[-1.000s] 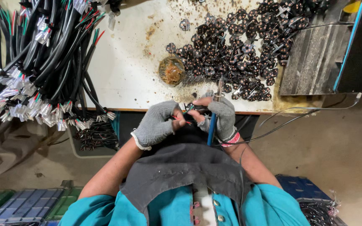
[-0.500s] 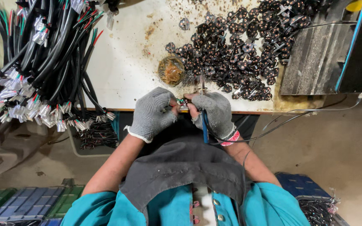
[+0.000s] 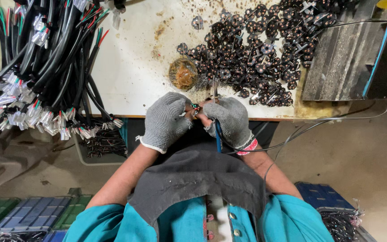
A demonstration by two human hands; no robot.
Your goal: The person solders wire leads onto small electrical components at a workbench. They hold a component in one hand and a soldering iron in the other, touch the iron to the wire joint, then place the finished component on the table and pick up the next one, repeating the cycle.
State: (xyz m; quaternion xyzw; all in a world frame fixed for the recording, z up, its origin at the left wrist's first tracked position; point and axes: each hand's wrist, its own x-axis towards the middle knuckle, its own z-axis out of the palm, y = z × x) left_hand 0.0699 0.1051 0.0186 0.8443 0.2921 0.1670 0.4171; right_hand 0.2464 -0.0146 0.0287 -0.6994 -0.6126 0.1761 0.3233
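Grey-gloved right hand (image 3: 230, 120) gripping soldering iron (image 3: 216, 112)

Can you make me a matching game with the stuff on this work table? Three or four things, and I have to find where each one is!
Things:
1. bundle of cables
2. pile of small dark parts
3. round tin of brownish paste
4. blue-handled tool

Places:
A. in the right hand
B. on the table, just beyond the left hand
C. spread over the table's far right
D. hanging over the table's left edge

Pairs: 1-D, 2-C, 3-B, 4-A
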